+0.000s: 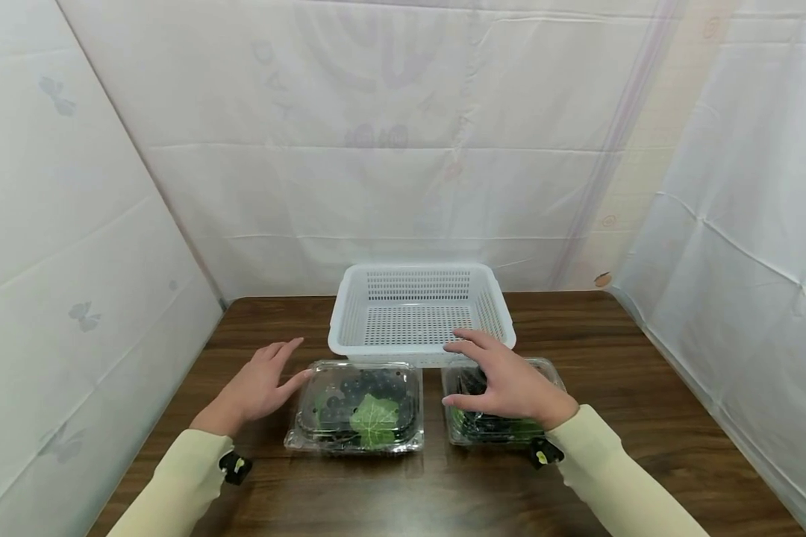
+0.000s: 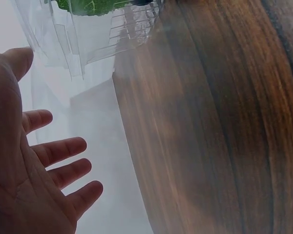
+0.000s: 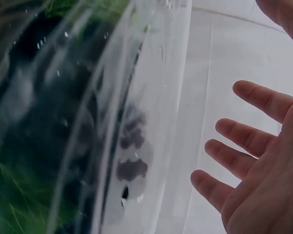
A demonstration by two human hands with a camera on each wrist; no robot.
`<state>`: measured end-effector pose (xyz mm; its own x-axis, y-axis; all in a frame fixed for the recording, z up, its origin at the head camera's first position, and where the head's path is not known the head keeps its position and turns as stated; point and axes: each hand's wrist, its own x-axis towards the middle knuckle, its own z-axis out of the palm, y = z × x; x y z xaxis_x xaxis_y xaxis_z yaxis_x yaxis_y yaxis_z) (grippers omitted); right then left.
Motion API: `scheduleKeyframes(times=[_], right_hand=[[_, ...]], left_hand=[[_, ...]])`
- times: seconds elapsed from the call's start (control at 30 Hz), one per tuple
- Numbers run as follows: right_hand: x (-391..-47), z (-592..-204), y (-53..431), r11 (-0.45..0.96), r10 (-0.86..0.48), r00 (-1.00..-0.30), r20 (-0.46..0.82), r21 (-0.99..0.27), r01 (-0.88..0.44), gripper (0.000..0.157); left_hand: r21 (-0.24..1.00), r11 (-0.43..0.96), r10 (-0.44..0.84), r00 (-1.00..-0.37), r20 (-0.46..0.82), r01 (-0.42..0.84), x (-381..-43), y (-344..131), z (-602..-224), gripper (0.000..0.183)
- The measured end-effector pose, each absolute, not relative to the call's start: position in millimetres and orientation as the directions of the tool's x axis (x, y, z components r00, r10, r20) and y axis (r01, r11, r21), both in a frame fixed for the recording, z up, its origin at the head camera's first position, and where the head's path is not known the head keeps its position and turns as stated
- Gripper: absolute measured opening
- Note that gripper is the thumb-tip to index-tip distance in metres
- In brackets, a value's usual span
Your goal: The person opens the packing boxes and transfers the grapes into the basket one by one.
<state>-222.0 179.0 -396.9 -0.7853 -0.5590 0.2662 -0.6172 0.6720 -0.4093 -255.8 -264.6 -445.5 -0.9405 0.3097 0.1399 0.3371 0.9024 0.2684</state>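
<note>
Two clear plastic clamshell boxes of dark grapes with green leaves lie on the table. My left hand (image 1: 258, 385) is beside the left clamshell box (image 1: 339, 406), thumb tip close to its upper left corner, fingers spread and holding nothing. In the left wrist view that box's clear edge (image 2: 100, 36) shows above the loose fingers (image 2: 63, 151). Over the right clamshell box (image 1: 497, 431) hovers my right hand (image 1: 504, 377), covering part of its lid, fingers apart. The right wrist view has this box (image 3: 53, 117) large at left, away from the fingers (image 3: 239, 156).
A white slotted plastic basket (image 1: 419, 350) stands right behind the two boxes. The brown wood-grain table (image 1: 349, 496) is bordered by pale hanging sheets (image 1: 403, 186) at the back and sides. Each wrist bears a small black strap device (image 1: 235, 468).
</note>
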Motion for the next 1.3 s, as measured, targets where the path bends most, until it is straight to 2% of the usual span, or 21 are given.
scheduleKeyframes(times=[0.47,0.87,1.3], right_hand=[[-213.1,-405.5,154.5,0.643,-0.621,-0.762,0.184,-0.437,-0.629,0.08],[-206.7,-411.6,130.7,0.627,-0.648,-0.745,0.156,-0.446,-0.639,0.082],[-204.0,-418.9,108.5,0.602,-0.693,-0.708,0.136,-0.433,-0.671,0.075]], left_hand=[[0.308,0.901,0.285,-0.953,0.105,0.304,-249.2,-271.9,-452.5,0.077],[0.405,0.858,0.313,-0.947,0.078,0.317,-247.4,-275.2,-460.4,0.051],[0.516,0.825,0.284,-0.958,-0.028,0.23,-246.1,-276.8,-467.3,0.046]])
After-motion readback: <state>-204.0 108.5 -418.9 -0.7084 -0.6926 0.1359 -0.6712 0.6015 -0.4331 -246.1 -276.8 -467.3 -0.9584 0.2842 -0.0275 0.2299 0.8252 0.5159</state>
